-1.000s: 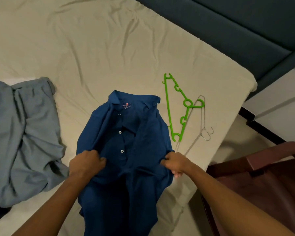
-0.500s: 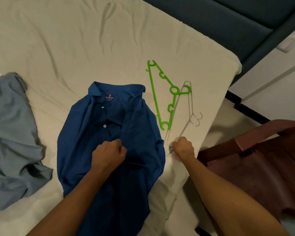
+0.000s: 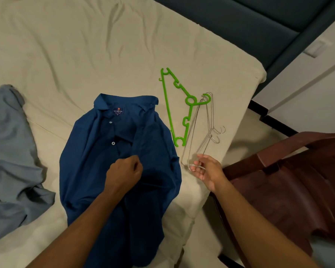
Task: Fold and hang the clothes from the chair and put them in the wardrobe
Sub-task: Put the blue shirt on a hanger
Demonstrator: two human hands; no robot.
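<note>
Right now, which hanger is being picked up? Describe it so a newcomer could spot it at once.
On the cream bed sheet, look right of the blue shirt, near the mattress corner by the brown chair. The wire hanger lies there, its lower corner pinched by the right hand. It is thin bare metal, unlike the thick green plastic hanger beside it.

- The bed (image 3: 85,45) lies bare above the blue shirt (image 3: 89,161)'s collar, wide room for a hand.
- A grey garment (image 3: 10,151) blocks the left edge.
- The green hanger (image 3: 167,107) and wire hangers (image 3: 209,120) crowd the strip just right of the shirt.
- A brown chair (image 3: 298,180) closes the bed's right side.
</note>
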